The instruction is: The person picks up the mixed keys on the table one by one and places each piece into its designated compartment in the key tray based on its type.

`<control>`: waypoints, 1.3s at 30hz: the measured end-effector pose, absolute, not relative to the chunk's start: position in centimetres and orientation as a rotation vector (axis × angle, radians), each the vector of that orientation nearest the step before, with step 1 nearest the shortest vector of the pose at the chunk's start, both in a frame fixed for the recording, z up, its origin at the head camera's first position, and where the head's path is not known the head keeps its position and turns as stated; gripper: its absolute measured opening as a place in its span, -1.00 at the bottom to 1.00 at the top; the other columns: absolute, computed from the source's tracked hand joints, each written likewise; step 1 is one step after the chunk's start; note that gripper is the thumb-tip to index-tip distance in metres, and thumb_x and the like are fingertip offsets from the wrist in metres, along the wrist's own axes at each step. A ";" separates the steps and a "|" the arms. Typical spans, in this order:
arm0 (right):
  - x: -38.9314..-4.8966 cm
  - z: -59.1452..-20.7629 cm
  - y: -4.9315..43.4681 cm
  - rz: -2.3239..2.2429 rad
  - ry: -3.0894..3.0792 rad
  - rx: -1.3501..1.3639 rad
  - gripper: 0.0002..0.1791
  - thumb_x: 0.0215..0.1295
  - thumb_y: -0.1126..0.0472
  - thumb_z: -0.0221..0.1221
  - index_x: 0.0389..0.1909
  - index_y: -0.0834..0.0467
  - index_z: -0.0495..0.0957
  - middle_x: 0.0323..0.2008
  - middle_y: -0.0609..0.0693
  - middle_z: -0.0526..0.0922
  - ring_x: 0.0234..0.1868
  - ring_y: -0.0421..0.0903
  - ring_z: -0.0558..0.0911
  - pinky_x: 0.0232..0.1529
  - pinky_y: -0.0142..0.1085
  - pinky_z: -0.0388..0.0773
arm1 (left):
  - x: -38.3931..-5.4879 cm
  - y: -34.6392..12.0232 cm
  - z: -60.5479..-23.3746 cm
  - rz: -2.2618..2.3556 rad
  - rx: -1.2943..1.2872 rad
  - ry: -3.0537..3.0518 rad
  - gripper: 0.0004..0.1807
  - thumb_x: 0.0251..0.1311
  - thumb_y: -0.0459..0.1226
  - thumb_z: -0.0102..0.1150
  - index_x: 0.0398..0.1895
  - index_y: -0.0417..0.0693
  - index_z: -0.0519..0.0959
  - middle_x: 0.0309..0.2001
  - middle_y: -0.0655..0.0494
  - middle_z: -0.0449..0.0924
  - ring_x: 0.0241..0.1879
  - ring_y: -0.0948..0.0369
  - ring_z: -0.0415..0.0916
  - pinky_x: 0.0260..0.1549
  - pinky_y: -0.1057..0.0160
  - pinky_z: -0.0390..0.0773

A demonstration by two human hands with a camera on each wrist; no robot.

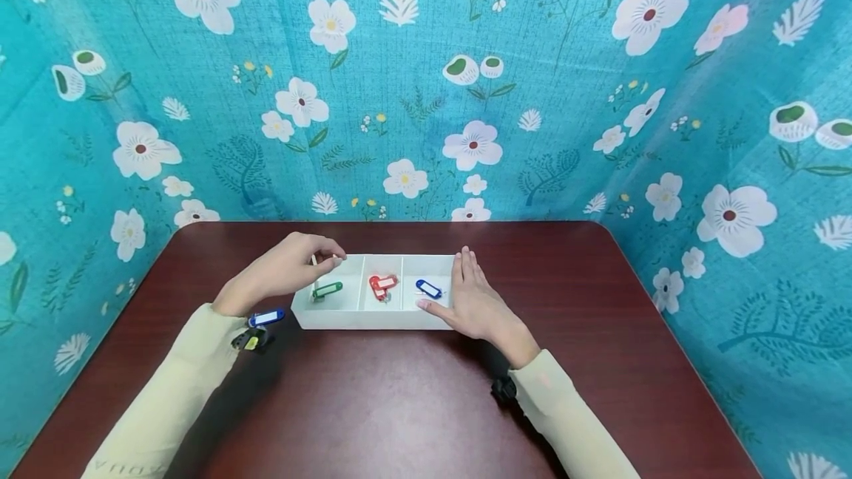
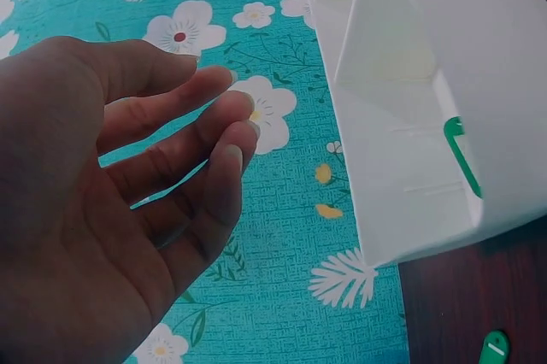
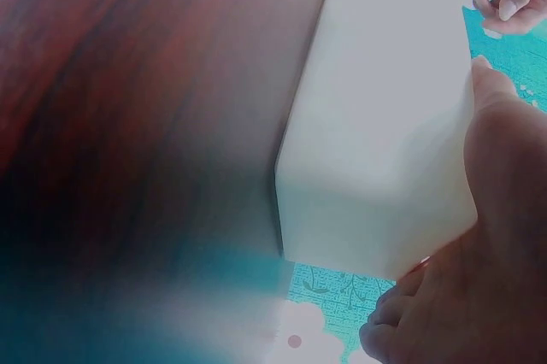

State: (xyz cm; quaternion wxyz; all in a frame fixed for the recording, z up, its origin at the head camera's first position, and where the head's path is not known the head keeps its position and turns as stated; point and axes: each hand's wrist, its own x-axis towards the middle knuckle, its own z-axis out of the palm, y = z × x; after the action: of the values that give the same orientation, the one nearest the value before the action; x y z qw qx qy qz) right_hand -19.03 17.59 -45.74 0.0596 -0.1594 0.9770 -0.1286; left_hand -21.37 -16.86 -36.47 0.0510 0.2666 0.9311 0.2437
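Note:
A white three-compartment tray (image 1: pixel 346 316) stands on the dark wooden table. A green key tag (image 1: pixel 328 289) lies in its left section, red tags (image 1: pixel 382 285) in the middle and a blue tag (image 1: pixel 429 288) in the right. My left hand (image 1: pixel 296 266) hovers over the tray's far left corner with loosely curved fingers (image 2: pixel 214 137) that hold nothing. The tray (image 2: pixel 410 82) and the edge of the green tag (image 2: pixel 461 155) lie beside it. My right hand (image 1: pixel 474 298) rests flat against the tray's right end (image 3: pixel 385 125), fingers straight, thumb along the front.
Another blue tag (image 1: pixel 267 317) and a yellow-green tag (image 1: pixel 251 344) lie on the table (image 1: pixel 399 405) by my left wrist. A green tag (image 2: pixel 494 349) shows near the tray's corner. Floral teal cloth (image 1: pixel 426 94) walls the table on three sides.

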 end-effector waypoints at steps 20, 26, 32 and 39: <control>-18.9 -45.8 17.8 -0.291 2.996 -0.510 0.34 0.38 -0.63 -0.11 0.64 0.45 -0.19 0.69 0.39 -0.22 0.74 0.29 -0.14 0.73 0.06 -0.02 | -17.6 -19.9 -36.6 0.696 0.784 3.018 -0.76 0.38 -0.29 0.30 0.06 -0.08 0.75 -0.12 0.08 0.79 -0.27 0.24 0.57 -0.25 0.25 0.68; -19.1 -45.4 18.1 -0.321 2.948 -0.521 0.39 0.33 -0.65 -0.06 0.65 0.44 -0.22 0.70 0.38 -0.27 0.74 0.28 -0.21 0.73 0.06 -0.04 | -16.6 -21.6 -36.8 0.730 0.716 3.033 -0.73 0.38 -0.25 0.34 0.10 -0.05 0.73 -0.07 0.07 0.78 -0.25 0.24 0.61 -0.28 0.31 0.69; -19.2 -44.7 18.7 -0.355 2.887 -0.532 0.40 0.31 -0.62 0.02 0.66 0.40 -0.26 0.71 0.32 -0.32 0.75 0.23 -0.24 0.74 0.04 -0.07 | -16.0 -22.8 -37.3 0.735 0.671 3.058 -0.77 0.40 -0.25 0.31 0.06 -0.03 0.75 -0.07 0.08 0.79 -0.31 0.26 0.55 -0.31 0.31 0.66; -19.3 -44.9 18.9 -0.409 2.855 -0.568 0.37 0.34 -0.59 0.02 0.66 0.40 -0.29 0.71 0.33 -0.26 0.75 0.25 -0.19 0.73 0.04 -0.03 | -15.8 -23.9 -38.7 0.712 0.641 3.068 -0.77 0.38 -0.29 0.33 0.05 -0.10 0.74 -0.08 0.03 0.79 -0.29 0.26 0.54 -0.32 0.29 0.63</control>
State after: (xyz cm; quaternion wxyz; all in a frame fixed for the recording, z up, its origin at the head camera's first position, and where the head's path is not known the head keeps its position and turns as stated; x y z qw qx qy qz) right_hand -19.25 18.90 -44.92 0.1007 -0.1921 0.9663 -0.1384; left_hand -15.78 -23.92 -38.73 -0.0363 0.1992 0.9539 0.2214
